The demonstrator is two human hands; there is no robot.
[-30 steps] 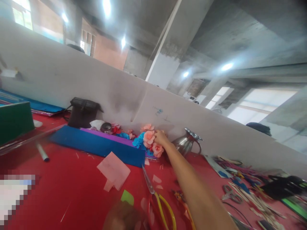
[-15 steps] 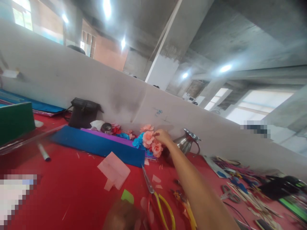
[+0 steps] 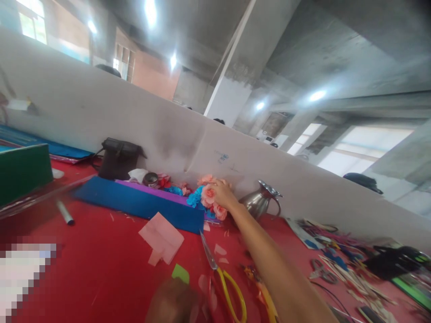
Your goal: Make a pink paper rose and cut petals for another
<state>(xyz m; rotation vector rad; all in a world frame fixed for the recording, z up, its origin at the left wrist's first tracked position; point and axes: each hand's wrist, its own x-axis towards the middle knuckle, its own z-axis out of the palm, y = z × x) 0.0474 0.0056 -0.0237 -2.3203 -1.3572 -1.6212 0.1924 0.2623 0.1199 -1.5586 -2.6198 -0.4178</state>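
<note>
My right hand (image 3: 225, 194) reaches out to a cluster of pink paper flowers (image 3: 208, 194) by the low wall. Its fingers are bent around a pink bloom, and the fingertips are partly hidden among the petals. Blue paper flowers (image 3: 194, 197) adjoin the cluster on the left. Low in the view, my left hand (image 3: 173, 301) is dark and blurred, and its fingers cannot be made out. A green paper leaf (image 3: 181, 273) shows right at its upper edge; whether it is held is unclear. Yellow-handled scissors (image 3: 215, 267) lie open on the red tabletop (image 3: 111, 264) between my arms.
A steel jug (image 3: 257, 204) stands behind my right forearm. Pink paper (image 3: 163, 237) lies before a long blue sheet (image 3: 141, 204). At left are a marker (image 3: 65, 213), a black bag (image 3: 119, 157) and a green board (image 3: 25, 175). Scissors (image 3: 322, 271) and scraps lie right.
My right hand has moved slightly left and lower over the pink flowers, covering more of them. My left hand has hardly moved.
</note>
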